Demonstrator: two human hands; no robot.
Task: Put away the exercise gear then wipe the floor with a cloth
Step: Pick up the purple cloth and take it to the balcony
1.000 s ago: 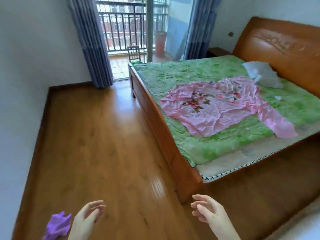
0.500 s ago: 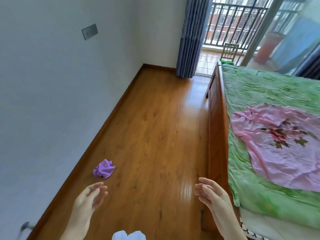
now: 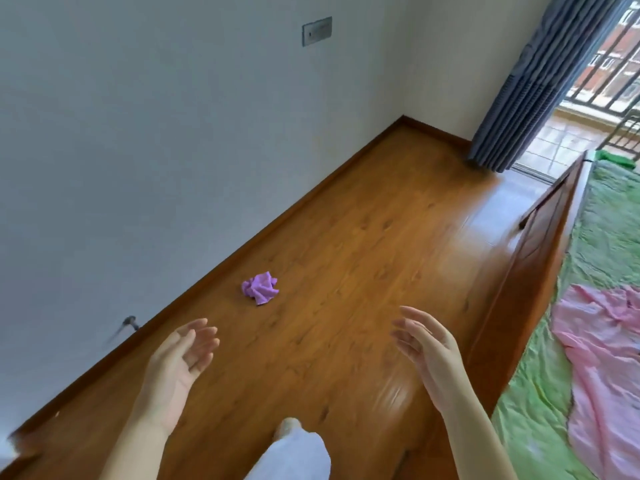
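Wooden floor [image 3: 346, 237] across the frame centre, white wall [image 3: 156, 133] at upper left, bed [image 3: 595, 271] with green cover and pink sheet [image 3: 609, 358] along the right edge, grey curtain [image 3: 519, 98] at upper right. Left hand [image 3: 176, 368] and right hand [image 3: 429, 358] raised in the lower centre, palms facing each other, fingers loosely spread, holding nothing. Crumpled purple cloth [image 3: 260, 287] on the floor near the wall, left of centre, above the left hand and apart from both hands.

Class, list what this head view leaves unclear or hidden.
- Exercise gear: none in view.
- Object at the baseboard: motion-blurred, unidentifiable.
- Bed: cut off by the right edge.
- Wall plate: too small to tell its type.
- Floor dirt: glare hides it.
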